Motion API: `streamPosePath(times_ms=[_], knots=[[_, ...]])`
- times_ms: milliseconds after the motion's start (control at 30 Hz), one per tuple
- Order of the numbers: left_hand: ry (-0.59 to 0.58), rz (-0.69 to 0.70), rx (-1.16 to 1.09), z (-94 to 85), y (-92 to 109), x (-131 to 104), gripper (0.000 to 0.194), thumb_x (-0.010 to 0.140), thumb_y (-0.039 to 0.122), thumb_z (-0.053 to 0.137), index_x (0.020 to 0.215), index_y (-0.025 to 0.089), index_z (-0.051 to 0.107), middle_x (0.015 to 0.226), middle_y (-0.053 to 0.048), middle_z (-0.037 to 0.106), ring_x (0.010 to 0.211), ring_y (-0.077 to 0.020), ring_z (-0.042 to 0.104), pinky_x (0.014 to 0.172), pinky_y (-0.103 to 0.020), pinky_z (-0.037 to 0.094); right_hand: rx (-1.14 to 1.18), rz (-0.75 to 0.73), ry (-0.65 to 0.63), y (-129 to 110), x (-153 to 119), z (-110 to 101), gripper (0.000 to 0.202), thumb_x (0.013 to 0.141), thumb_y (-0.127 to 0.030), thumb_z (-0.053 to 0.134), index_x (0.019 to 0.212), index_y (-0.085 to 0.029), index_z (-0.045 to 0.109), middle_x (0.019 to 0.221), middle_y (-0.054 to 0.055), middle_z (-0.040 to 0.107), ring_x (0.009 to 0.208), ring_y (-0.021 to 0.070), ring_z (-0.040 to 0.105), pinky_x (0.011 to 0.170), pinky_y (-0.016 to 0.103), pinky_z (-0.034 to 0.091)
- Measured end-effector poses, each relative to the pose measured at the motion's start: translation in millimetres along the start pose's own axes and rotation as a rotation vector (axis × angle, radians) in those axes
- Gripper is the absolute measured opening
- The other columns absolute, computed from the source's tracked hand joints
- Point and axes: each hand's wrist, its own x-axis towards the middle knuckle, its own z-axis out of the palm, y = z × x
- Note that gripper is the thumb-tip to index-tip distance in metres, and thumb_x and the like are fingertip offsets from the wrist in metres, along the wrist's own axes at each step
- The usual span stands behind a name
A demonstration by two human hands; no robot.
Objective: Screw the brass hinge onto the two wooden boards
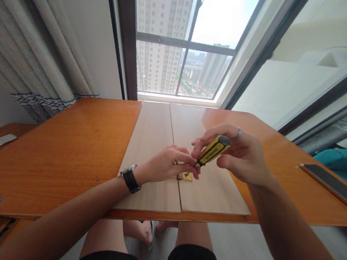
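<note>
A yellow-and-black screwdriver [213, 151] slants over the boards, its handle end up and to the right. My left hand [167, 162] is closed in a pinch at the front end of the screwdriver, where the fingers hide its shaft and tip. My right hand [241, 152] curls loosely round the handle, fingertips by its neck and the thumb just below it. Under my left fingers a brass hinge [185, 176] lies at the seam between the left board [151, 192] and the right board [208, 195], partly covered.
Both pale boards lie flat on an orange wooden table [73, 154]. A dark, flat, long object [337, 187] rests near the table's right edge. Beyond the far edge is a window [185, 45], with a curtain [35, 48] at the left. My legs are under the near edge.
</note>
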Motion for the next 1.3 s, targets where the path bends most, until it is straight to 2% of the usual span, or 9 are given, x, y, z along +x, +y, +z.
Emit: streamPosePath(times_ms=[67,167,500,633,733,900,1100,1233,1300], knots=[[-0.02,-0.004,-0.005,-0.7,1,0,0.025,0.102,0.025,0.056,0.09,0.016,0.076,0.096,-0.007,0.077,0.097,-0.0169,0.069,0.097,-0.03,0.05,0.014,0.052,-0.096,-5,-3,-5,0.043,0.093,-0.036,0.068,0.134,-0.025,0.063,0.111,0.01,0.076,0.101,0.0228,0.074,0.083,0.038,0.063],[-0.041,-0.007,0.044,-2.0,2,0,0.024,0.102,0.024,0.056,0.091,0.016,0.076,0.097,-0.006,0.077,0.1,-0.0168,0.068,0.1,-0.03,0.046,0.026,0.07,-0.077,-8,-5,-9,0.033,0.098,-0.024,0.061,0.129,-0.029,0.067,0.109,0.007,0.078,0.099,0.0212,0.075,0.081,0.037,0.065],[0.008,0.043,0.079,-1.5,-5,-2,0.022,0.098,0.032,0.063,0.095,0.016,0.078,0.097,-0.009,0.076,0.099,-0.0191,0.064,0.095,-0.032,0.049,-0.126,-0.131,0.162,2,2,2,0.033,0.07,-0.037,0.089,0.098,-0.026,0.077,0.079,0.0,0.077,0.07,0.0187,0.074,0.093,0.042,0.061],[-0.016,0.041,0.053,-1.4,-3,-2,0.029,0.102,0.031,0.056,0.089,0.016,0.077,0.094,-0.009,0.076,0.096,-0.0183,0.066,0.096,-0.033,0.049,-0.106,-0.022,-0.012,-3,-4,-4,0.049,0.087,-0.035,0.076,0.134,-0.029,0.066,0.097,0.005,0.079,0.093,0.0219,0.075,0.098,0.044,0.058],[-0.015,0.034,0.016,-0.7,-2,-1,0.034,0.103,0.034,0.053,0.087,0.016,0.077,0.092,-0.009,0.076,0.093,-0.018,0.068,0.095,-0.032,0.05,-0.031,0.063,-0.137,-7,-7,-11,0.039,0.095,-0.028,0.065,0.134,-0.028,0.066,0.107,0.007,0.078,0.098,0.0226,0.075,0.085,0.04,0.064],[-0.026,0.045,0.055,-0.6,-4,-2,0.031,0.102,0.035,0.056,0.089,0.016,0.078,0.092,-0.009,0.077,0.094,-0.0181,0.065,0.094,-0.031,0.049,-0.042,-0.041,-0.016,-3,-2,-8,0.028,0.077,-0.031,0.085,0.103,-0.025,0.078,0.088,0.004,0.079,0.079,0.02,0.076,0.086,0.04,0.064],[-0.01,0.08,0.086,-1.2,-3,-3,0.024,0.1,0.03,0.06,0.094,0.015,0.077,0.094,-0.009,0.075,0.095,-0.0179,0.064,0.094,-0.031,0.048,-0.116,-0.138,0.094,0,0,-1,0.035,0.07,-0.033,0.089,0.103,-0.025,0.078,0.081,0.001,0.077,0.075,0.0183,0.074,0.098,0.041,0.059],[-0.04,0.056,0.063,-1.2,-1,-2,0.03,0.103,0.03,0.052,0.092,0.015,0.075,0.095,-0.009,0.075,0.097,-0.0184,0.066,0.096,-0.031,0.048,-0.038,0.034,-0.143,-6,-4,-7,0.048,0.091,-0.03,0.071,0.138,-0.028,0.063,0.106,0.007,0.078,0.095,0.022,0.075,0.094,0.043,0.061],[-0.043,0.056,0.044,-1.2,-1,-2,0.033,0.104,0.032,0.051,0.09,0.015,0.075,0.094,-0.009,0.075,0.096,-0.018,0.067,0.096,-0.031,0.048,0.0,0.094,-0.229,-9,-4,-9,0.044,0.096,-0.026,0.065,0.139,-0.029,0.062,0.112,0.008,0.077,0.094,0.0211,0.076,0.086,0.039,0.063]])
